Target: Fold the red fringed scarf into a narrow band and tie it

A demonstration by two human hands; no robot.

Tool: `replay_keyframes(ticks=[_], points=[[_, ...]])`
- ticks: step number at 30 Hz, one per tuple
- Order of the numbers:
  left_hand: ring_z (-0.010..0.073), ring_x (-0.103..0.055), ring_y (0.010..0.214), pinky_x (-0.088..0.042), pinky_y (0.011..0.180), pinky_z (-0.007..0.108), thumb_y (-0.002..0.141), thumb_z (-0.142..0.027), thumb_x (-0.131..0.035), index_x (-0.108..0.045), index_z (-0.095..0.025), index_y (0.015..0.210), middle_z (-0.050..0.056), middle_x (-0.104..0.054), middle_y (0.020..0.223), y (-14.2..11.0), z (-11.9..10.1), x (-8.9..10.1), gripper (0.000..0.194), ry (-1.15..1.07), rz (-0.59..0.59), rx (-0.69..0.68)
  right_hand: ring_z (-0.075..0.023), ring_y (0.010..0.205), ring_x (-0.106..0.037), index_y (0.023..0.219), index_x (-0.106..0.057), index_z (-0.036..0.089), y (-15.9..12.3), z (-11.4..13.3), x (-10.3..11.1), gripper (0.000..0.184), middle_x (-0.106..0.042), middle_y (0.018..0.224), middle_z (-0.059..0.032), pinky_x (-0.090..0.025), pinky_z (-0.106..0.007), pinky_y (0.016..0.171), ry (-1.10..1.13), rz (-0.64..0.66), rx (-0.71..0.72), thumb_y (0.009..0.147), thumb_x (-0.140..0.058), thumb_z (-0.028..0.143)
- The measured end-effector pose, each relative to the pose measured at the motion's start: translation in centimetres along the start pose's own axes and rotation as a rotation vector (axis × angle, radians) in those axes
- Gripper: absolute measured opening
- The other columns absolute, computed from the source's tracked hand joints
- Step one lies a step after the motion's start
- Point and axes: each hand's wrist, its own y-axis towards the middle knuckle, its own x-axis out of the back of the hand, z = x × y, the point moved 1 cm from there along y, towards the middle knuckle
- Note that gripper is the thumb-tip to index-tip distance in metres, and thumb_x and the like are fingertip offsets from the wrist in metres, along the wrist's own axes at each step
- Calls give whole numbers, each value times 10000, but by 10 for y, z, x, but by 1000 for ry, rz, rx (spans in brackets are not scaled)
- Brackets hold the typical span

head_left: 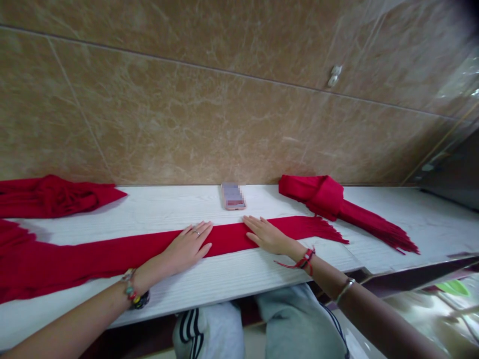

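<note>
A long red scarf (228,238) lies stretched along the white table, folded into a narrow strip, its fringe toward the right and its wider, loose part at the left. My left hand (191,245) rests flat on the strip, fingers extended. To its right, my right hand (267,235) also lies flat on the scarf, fingers stretched out and pointing left. A bare stretch of red cloth shows between the two hands. Neither hand grips the fabric.
Against the tiled wall (209,124) lies a phone (234,196). A second red scarf (318,194), knotted and fringed, sits at the back right. More bunched red cloth (48,197) lies at the back left. The white table (239,276) ends just before my knees.
</note>
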Motion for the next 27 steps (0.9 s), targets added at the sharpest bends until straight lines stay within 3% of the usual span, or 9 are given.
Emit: replay_keyframes(ticks=[5,8,12,14,16,20,23,27], points=[[215,-263,1311,-221,1057,368,900,-389,-281,-320,-116,1360,104,-303,1421,0,0,1,537,4,10,8,-232,1295,-289,1373,-293,137,-41,-73,0,491,-334,1403,-143,-264,-487,1030,-84,25,-154,934,-209,339],[212,-265,1311,-214,1056,369,899,-400,-270,-327,-124,1356,103,-310,1418,0,0,0,537,-13,1,3,-237,1284,-309,1359,-327,164,-69,-115,0,468,-346,1397,-142,-326,-479,995,-172,33,-203,934,-208,322],[206,-251,1316,-200,1058,362,902,-401,-256,-324,-111,1355,113,-303,1421,1,0,-1,542,-13,-20,-2,-289,1257,-349,1320,-388,158,-84,-141,3,442,-395,1359,-172,-319,-592,944,-302,54,-312,923,-217,251],[209,-245,1318,-198,1056,358,903,-395,-262,-315,-101,1358,116,-292,1425,1,-3,1,543,-16,2,6,-305,1278,-303,1327,-373,129,-70,-130,6,453,-369,1372,-185,-278,-611,960,-278,19,-350,917,-246,273],[210,-242,1320,-190,1056,352,907,-407,-267,-303,-97,1361,120,-280,1430,1,-6,5,551,-35,40,11,-295,1303,-245,1349,-334,110,-41,-101,8,491,-322,1398,-185,-246,-581,998,-174,-42,-293,916,-270,333],[197,-201,1334,-157,1061,343,909,-507,-229,-242,-126,1384,116,-242,1447,-6,-2,13,609,-92,68,15,-240,1302,-274,1369,-310,175,27,-8,9,504,-344,1402,-132,-247,-498,1043,89,-71,77,916,-291,396],[204,-173,1342,-154,1059,368,904,-550,-189,-207,-143,1396,120,-214,1455,-28,19,18,639,-76,77,76,-231,1282,-317,1351,-350,143,57,50,4,517,-382,1377,-146,-284,-441,1045,177,-49,248,907,-332,407],[210,-192,1337,-198,1051,372,904,-550,-202,-240,-149,1387,124,-233,1450,-81,67,24,629,0,90,204,-228,1255,-362,1334,-389,176,64,77,-9,482,-401,1368,-123,-302,-445,1036,185,-15,331,916,-317,405]])
